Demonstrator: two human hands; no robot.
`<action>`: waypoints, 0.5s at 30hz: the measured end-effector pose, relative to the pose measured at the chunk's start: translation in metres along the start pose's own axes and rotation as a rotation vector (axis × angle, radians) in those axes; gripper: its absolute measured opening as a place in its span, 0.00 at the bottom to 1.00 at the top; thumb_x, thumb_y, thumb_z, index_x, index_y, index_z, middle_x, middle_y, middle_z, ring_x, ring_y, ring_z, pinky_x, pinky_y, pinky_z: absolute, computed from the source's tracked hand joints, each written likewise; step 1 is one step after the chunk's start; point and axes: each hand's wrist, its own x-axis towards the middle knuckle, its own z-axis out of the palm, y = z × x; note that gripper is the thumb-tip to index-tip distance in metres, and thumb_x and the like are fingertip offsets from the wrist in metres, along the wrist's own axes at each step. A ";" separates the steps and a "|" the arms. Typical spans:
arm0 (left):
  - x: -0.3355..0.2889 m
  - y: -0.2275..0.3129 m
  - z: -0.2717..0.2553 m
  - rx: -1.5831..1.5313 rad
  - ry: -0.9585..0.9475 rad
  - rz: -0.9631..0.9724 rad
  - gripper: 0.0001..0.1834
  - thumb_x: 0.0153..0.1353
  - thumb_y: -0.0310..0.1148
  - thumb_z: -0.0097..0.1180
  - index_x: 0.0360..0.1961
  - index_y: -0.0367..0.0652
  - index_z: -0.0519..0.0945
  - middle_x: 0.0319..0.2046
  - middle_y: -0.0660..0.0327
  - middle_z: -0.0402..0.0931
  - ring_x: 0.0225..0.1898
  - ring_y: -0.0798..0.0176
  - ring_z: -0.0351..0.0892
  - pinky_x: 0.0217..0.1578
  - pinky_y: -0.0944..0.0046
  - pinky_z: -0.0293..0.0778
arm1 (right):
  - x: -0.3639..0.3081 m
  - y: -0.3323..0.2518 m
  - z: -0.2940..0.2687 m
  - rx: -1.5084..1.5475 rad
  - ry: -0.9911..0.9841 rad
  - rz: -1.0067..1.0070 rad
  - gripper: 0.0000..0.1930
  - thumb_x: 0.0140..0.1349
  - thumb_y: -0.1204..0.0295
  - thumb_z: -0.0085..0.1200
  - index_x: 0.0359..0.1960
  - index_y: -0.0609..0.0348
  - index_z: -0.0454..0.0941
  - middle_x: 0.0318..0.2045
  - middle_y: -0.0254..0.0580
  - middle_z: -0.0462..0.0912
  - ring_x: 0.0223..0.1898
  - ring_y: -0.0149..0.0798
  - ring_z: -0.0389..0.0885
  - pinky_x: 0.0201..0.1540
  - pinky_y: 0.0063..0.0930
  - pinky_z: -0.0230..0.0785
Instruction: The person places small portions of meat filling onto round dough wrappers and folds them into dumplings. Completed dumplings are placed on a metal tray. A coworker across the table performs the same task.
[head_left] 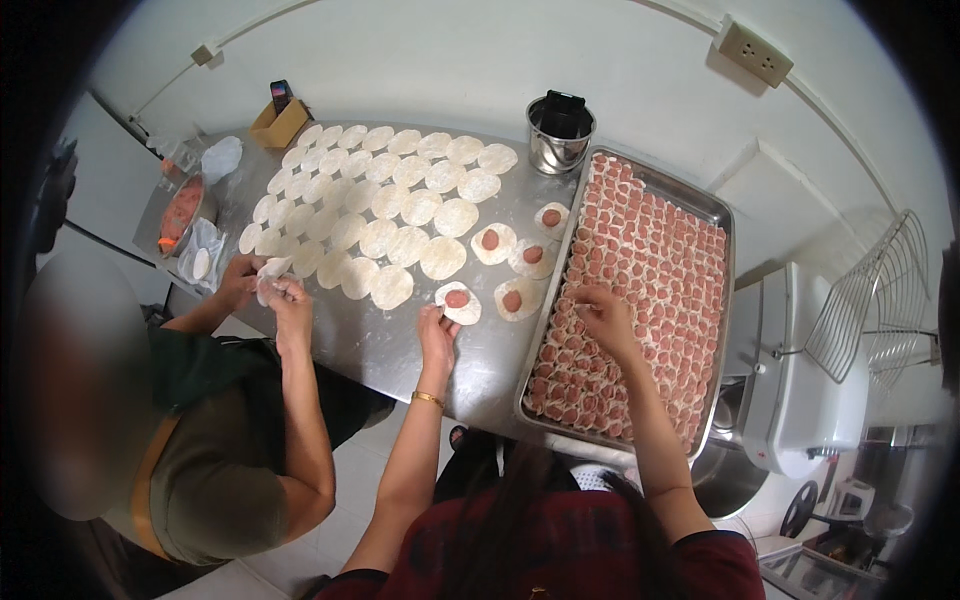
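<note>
I am watching my left hand (437,335) resting its loosely spread fingertips on the round pale dough wrapper with a pink meat dollop (458,301), which is lying on the steel table (400,345), pinching nothing. My right hand (603,315) is hovering over the big rectangular metal tray of filled pink-topped dumplings (700,205), fingers curled; whether they are gripping one I cannot tell. I am judging that a careless drag could be tearing the thin wrapper or smearing filling, and that pressing into the packed rows could be squashing neighbours
</note>
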 end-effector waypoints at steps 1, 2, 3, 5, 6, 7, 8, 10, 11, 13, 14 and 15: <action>-0.006 0.003 -0.003 -0.079 -0.042 -0.027 0.10 0.60 0.29 0.44 0.43 0.43 0.67 0.44 0.57 0.73 0.44 0.61 0.77 0.46 0.58 0.76 | -0.011 -0.006 0.020 0.031 -0.028 -0.035 0.16 0.54 0.80 0.52 0.46 0.61 0.77 0.42 0.43 0.80 0.45 0.39 0.79 0.45 0.28 0.73; -0.013 0.005 -0.006 -0.122 -0.067 -0.044 0.10 0.61 0.29 0.44 0.43 0.42 0.68 0.44 0.57 0.73 0.46 0.60 0.76 0.48 0.58 0.75 | -0.019 -0.003 0.043 0.061 -0.013 0.010 0.15 0.55 0.79 0.53 0.47 0.62 0.76 0.43 0.43 0.80 0.46 0.38 0.78 0.46 0.27 0.72; -0.026 0.012 -0.003 -0.165 -0.090 -0.063 0.10 0.61 0.28 0.44 0.43 0.41 0.68 0.45 0.57 0.73 0.48 0.60 0.76 0.49 0.58 0.75 | -0.028 0.003 0.067 0.092 0.003 0.059 0.15 0.57 0.77 0.54 0.48 0.63 0.75 0.44 0.43 0.79 0.47 0.37 0.77 0.47 0.27 0.72; -0.050 0.022 -0.004 -0.234 -0.150 -0.053 0.15 0.61 0.27 0.43 0.49 0.37 0.67 0.49 0.54 0.71 0.52 0.58 0.74 0.54 0.56 0.72 | -0.042 -0.004 0.111 0.341 -0.106 0.197 0.16 0.59 0.74 0.54 0.48 0.65 0.74 0.44 0.41 0.78 0.46 0.35 0.77 0.47 0.26 0.72; -0.064 0.029 -0.004 -0.242 -0.135 -0.045 0.17 0.60 0.26 0.43 0.51 0.36 0.65 0.50 0.54 0.70 0.52 0.58 0.73 0.55 0.56 0.71 | -0.051 -0.015 0.129 0.508 -0.104 0.287 0.15 0.60 0.73 0.54 0.48 0.65 0.74 0.44 0.40 0.78 0.45 0.34 0.77 0.47 0.26 0.72; -0.077 0.034 -0.001 -0.243 -0.123 -0.040 0.19 0.60 0.26 0.43 0.53 0.36 0.64 0.51 0.53 0.69 0.53 0.58 0.72 0.56 0.56 0.71 | -0.060 -0.024 0.145 0.681 -0.095 0.379 0.15 0.60 0.73 0.54 0.47 0.65 0.74 0.43 0.40 0.78 0.44 0.34 0.78 0.47 0.27 0.72; -0.087 0.038 0.000 -0.244 -0.112 -0.035 0.21 0.60 0.26 0.42 0.55 0.36 0.62 0.53 0.53 0.68 0.54 0.58 0.71 0.56 0.56 0.70 | -0.068 -0.030 0.157 0.853 -0.084 0.471 0.14 0.61 0.72 0.54 0.47 0.65 0.74 0.42 0.39 0.78 0.43 0.34 0.78 0.47 0.27 0.71; -0.102 0.040 -0.014 -0.174 -0.133 -0.025 0.25 0.61 0.25 0.40 0.61 0.37 0.57 0.55 0.52 0.66 0.56 0.58 0.69 0.58 0.57 0.68 | -0.082 -0.027 0.179 0.910 -0.042 0.495 0.12 0.61 0.74 0.53 0.45 0.65 0.73 0.41 0.39 0.78 0.40 0.32 0.78 0.43 0.25 0.73; -0.106 0.038 -0.022 -0.128 -0.144 -0.010 0.25 0.61 0.24 0.39 0.61 0.37 0.57 0.55 0.52 0.66 0.56 0.58 0.69 0.58 0.58 0.68 | -0.086 -0.025 0.186 0.917 -0.023 0.491 0.12 0.61 0.74 0.53 0.45 0.66 0.73 0.41 0.39 0.78 0.40 0.32 0.78 0.43 0.25 0.73; -0.111 0.030 -0.043 -0.004 -0.182 0.024 0.25 0.62 0.24 0.37 0.63 0.36 0.58 0.55 0.54 0.66 0.56 0.61 0.69 0.57 0.60 0.67 | -0.094 -0.017 0.199 0.936 0.057 0.478 0.10 0.60 0.77 0.51 0.42 0.68 0.75 0.35 0.37 0.78 0.34 0.29 0.78 0.38 0.20 0.74; -0.114 0.026 -0.055 0.092 -0.167 0.005 0.25 0.63 0.25 0.38 0.62 0.36 0.59 0.55 0.54 0.66 0.56 0.62 0.69 0.57 0.60 0.67 | -0.097 -0.011 0.205 0.846 0.051 0.499 0.10 0.60 0.78 0.51 0.42 0.69 0.75 0.34 0.37 0.79 0.33 0.29 0.78 0.38 0.20 0.74; -0.117 0.026 -0.062 0.184 -0.159 -0.014 0.24 0.63 0.25 0.38 0.61 0.35 0.61 0.55 0.55 0.66 0.55 0.63 0.69 0.57 0.61 0.66 | -0.099 -0.006 0.207 0.753 0.049 0.515 0.10 0.60 0.78 0.51 0.42 0.69 0.75 0.34 0.37 0.79 0.33 0.29 0.79 0.38 0.20 0.74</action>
